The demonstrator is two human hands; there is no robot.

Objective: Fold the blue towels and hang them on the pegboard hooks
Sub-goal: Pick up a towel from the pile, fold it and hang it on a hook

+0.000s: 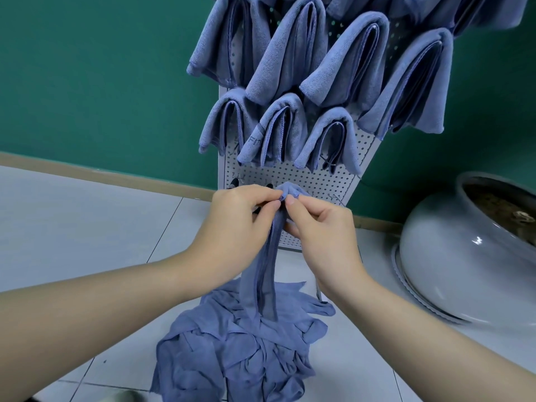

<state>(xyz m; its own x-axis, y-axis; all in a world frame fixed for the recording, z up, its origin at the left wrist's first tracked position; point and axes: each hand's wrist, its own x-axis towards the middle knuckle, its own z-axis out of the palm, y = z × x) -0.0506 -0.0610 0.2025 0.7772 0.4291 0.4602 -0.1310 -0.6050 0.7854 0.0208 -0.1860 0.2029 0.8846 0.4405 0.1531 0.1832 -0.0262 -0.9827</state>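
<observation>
Towels make up nearly everything here, and the pegboard (304, 175) serves as the landmark. Across its upper part hang many folded blue towels (293, 50) in overlapping rows, so much of the job looks done. Directly in front of the pegboard's lower holes, one towel (268, 256) is being raised by its top edge: the left hand (235, 221) pinches the bunched cloth between thumb and fingertips, and the right hand (322, 227) pinches it too, just beside the left — both hands close together, fingers curled in on the fabric. This towel trails down to a crumpled heap (240, 346) on the floor below the pegboard (how many remain in it cannot be told). A pale ceramic pot (452, 256) stands to the pegboard's right. Folding and hanging this towel — and the heap — remain.
</observation>
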